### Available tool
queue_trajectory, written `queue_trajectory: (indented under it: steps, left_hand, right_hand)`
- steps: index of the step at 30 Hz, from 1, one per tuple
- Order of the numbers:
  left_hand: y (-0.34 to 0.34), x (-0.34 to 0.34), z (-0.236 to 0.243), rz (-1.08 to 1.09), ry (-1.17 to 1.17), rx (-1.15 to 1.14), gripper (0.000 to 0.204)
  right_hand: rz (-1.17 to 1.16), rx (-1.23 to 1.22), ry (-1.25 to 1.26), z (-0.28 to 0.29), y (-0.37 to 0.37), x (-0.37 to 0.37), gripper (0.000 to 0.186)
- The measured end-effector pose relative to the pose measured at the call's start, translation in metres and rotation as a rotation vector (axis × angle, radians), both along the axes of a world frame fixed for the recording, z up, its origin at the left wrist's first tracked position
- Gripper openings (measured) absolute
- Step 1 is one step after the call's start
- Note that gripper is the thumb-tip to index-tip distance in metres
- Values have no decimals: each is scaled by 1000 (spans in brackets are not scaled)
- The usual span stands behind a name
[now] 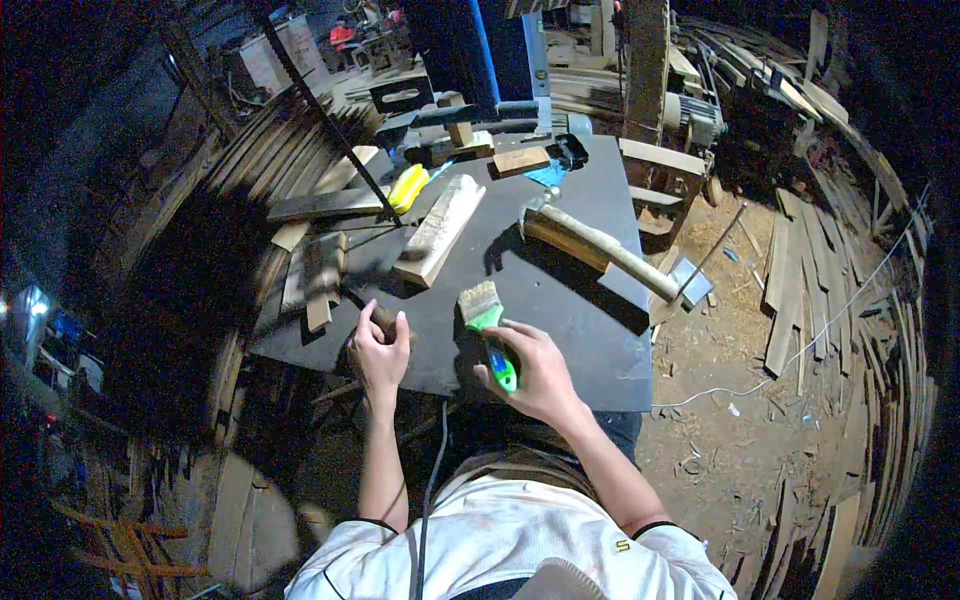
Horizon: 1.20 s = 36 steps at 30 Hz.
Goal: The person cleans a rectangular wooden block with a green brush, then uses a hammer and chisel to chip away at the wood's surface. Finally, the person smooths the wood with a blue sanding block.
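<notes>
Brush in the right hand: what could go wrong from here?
A long wooden piece appears to jut past the right edge of the table; a bump might tip it off. A wood block lies ahead of the brush; a forward stroke could knock it. The dark cord runs between the forearms and might snag.

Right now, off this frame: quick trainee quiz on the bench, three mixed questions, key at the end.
1. What holds the green-handled brush? A) left hand B) right hand C) neither hand
2. True or false: the bristles point toward the far side of the dark table.
3. Fill in: in the picture, the yellow object lies to the ____ of the long pale wood block.

Key: 1. B; 2. true; 3. left
</notes>
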<state>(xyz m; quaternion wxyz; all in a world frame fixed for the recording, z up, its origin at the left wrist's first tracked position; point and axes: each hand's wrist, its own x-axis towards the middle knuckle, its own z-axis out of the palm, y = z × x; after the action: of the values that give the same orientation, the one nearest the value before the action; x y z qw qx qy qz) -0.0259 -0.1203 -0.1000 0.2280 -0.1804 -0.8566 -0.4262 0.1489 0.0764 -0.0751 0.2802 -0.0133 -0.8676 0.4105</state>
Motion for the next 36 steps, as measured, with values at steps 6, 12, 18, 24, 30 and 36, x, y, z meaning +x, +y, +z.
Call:
queue_trajectory:
  steps: [6,12,18,24,30,36]
  left_hand:
    - [2,5,10,-3,-12,-75,61]
    - [7,12,15,3,12,-117,68]
    - [1,1,0,-1,129,-182,70]
    - [5,6,5,10,117,-185,62]
    - [3,4,2,28,73,-152,57]
    - [6,8,6,59,53,-144,58]
  right_hand:
    - [60,134,-65,1,1,1,68]
    - [87,227,-93,0,2,2,77]
    - [95,284,-111,-1,0,2,78]
    - [75,279,-105,-3,0,1,76]
    - [50,242,-79,-3,-1,1,71]
    - [3,178,-17,-3,-1,1,60]
